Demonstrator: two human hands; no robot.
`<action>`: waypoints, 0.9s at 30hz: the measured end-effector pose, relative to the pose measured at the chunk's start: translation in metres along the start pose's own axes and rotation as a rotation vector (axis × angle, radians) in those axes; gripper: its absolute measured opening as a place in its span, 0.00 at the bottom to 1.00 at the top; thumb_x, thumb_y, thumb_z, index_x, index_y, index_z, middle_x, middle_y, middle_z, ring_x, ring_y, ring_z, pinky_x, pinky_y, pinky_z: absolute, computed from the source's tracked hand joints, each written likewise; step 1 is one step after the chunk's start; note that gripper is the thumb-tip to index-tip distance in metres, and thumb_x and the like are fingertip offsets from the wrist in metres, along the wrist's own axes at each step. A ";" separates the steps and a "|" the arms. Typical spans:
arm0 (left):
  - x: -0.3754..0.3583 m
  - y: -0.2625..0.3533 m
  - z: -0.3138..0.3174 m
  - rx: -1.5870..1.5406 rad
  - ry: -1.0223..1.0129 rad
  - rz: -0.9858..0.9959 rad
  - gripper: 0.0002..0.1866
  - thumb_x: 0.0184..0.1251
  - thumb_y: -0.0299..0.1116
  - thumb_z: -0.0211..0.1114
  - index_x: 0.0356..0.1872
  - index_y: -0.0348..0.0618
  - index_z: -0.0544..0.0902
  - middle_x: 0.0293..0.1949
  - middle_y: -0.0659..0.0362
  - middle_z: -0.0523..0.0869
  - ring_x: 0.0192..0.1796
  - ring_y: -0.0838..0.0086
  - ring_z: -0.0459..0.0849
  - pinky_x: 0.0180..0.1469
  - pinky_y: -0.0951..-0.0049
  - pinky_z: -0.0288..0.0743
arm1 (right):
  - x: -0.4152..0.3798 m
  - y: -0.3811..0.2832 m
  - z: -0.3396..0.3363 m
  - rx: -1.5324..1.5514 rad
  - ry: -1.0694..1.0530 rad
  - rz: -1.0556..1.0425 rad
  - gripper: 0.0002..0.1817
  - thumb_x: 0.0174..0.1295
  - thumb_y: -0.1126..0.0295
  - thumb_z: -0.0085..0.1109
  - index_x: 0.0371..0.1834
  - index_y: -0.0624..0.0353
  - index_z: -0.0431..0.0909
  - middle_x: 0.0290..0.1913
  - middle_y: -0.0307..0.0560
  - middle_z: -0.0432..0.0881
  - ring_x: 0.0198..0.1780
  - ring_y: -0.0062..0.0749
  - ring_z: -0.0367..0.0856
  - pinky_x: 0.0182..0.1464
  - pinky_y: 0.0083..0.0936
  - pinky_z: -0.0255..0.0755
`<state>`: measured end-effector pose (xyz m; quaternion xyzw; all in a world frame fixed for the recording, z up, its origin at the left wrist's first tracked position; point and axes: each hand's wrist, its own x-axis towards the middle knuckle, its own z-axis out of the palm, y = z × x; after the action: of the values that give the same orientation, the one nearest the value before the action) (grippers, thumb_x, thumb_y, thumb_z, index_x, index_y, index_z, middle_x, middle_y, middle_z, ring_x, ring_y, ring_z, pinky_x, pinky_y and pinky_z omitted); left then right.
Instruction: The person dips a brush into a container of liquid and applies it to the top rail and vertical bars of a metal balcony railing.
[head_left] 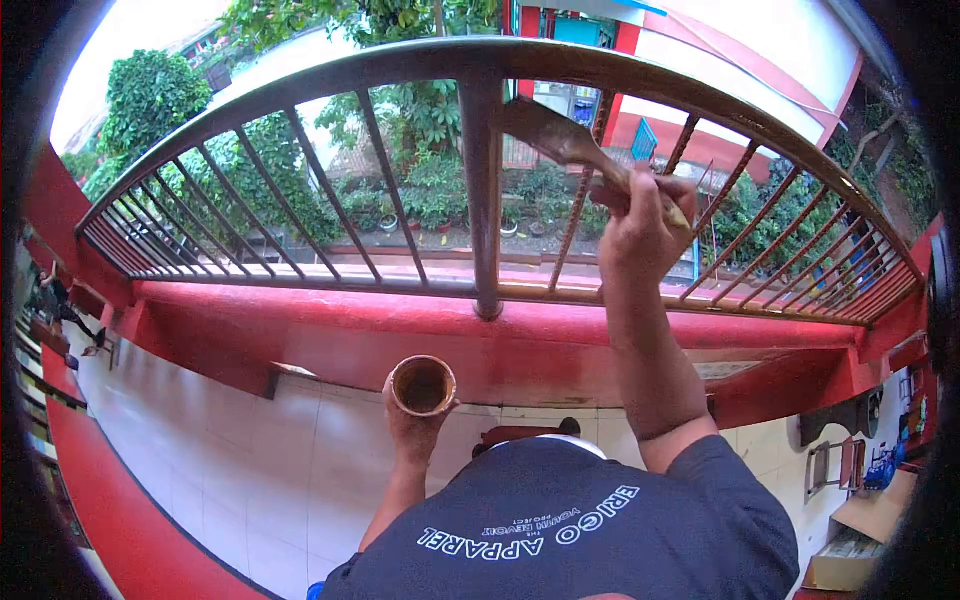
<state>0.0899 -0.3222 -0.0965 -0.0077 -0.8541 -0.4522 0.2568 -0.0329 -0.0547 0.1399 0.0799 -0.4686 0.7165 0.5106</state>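
My right hand point(648, 222) is closed around the handle of a wide paintbrush point(550, 134), raised at the railing. The dark bristles point up and left, right beside the thick middle post of the metal railing point(484, 190), just under its top rail. Lower down, my left hand point(412, 428) grips a round paint cup point(424, 386) held upright below the railing. Brown residue coats the cup's rim and inner wall. Thin upright bars stand on both sides of the post; those on the right look browner and shinier.
Under the railing runs a red ledge point(350, 315). Pale floor tiles point(270, 450) lie below. A chair point(850, 465) and a cardboard box point(880, 508) stand at the right. Past the bars are potted plants, bushes point(270, 180) and a building with white and red walls.
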 end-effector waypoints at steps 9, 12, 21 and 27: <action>-0.005 -0.008 -0.004 -0.141 0.003 -0.091 0.54 0.31 0.39 0.87 0.63 0.40 0.63 0.55 0.52 0.75 0.57 0.62 0.76 0.59 0.63 0.71 | 0.001 0.013 0.004 0.257 0.096 0.156 0.07 0.62 0.76 0.57 0.34 0.59 0.67 0.28 0.48 0.79 0.27 0.34 0.85 0.25 0.27 0.84; -0.008 -0.004 -0.010 -0.105 0.030 -0.075 0.54 0.31 0.39 0.87 0.63 0.40 0.63 0.56 0.53 0.74 0.58 0.62 0.75 0.60 0.63 0.71 | 0.006 0.007 0.021 0.234 0.121 0.163 0.08 0.61 0.74 0.58 0.35 0.60 0.66 0.27 0.49 0.79 0.24 0.35 0.84 0.25 0.27 0.83; -0.007 0.001 -0.018 -0.036 0.051 -0.063 0.52 0.32 0.37 0.86 0.62 0.41 0.64 0.53 0.52 0.78 0.55 0.61 0.79 0.57 0.63 0.73 | 0.008 0.006 0.015 0.207 0.104 0.216 0.08 0.61 0.75 0.57 0.37 0.57 0.66 0.28 0.45 0.79 0.28 0.33 0.85 0.27 0.28 0.82; -0.003 0.005 -0.019 -0.073 0.121 -0.041 0.51 0.32 0.39 0.86 0.62 0.42 0.65 0.53 0.51 0.79 0.54 0.60 0.80 0.55 0.62 0.75 | 0.019 -0.031 -0.002 -0.076 -0.148 -0.311 0.08 0.60 0.79 0.59 0.32 0.64 0.68 0.28 0.49 0.79 0.25 0.30 0.84 0.25 0.22 0.81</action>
<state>0.1021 -0.3330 -0.0855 0.0277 -0.8200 -0.4879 0.2981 -0.0164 -0.0394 0.1685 0.1844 -0.5137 0.6029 0.5819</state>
